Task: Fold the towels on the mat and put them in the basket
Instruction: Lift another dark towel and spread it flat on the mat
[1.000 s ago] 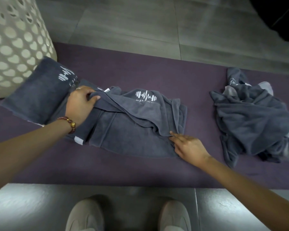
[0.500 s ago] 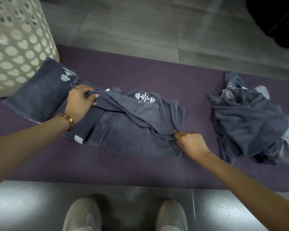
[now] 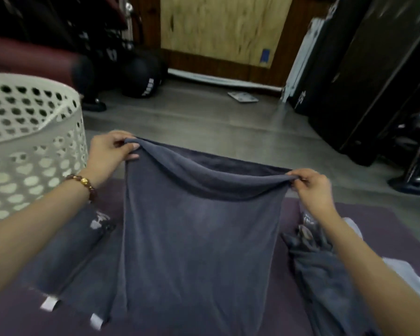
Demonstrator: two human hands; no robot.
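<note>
Now the grey towel hangs spread between both hands, its top edge sagging between them and its body draped down over the purple mat. The left hand pinches the upper left corner beside the white basket; the right hand pinches the upper right corner, fingers curled around the cloth. Both forearms reach forward. A folded towel lies below the left arm, and a crumpled pile below the right.
</note>
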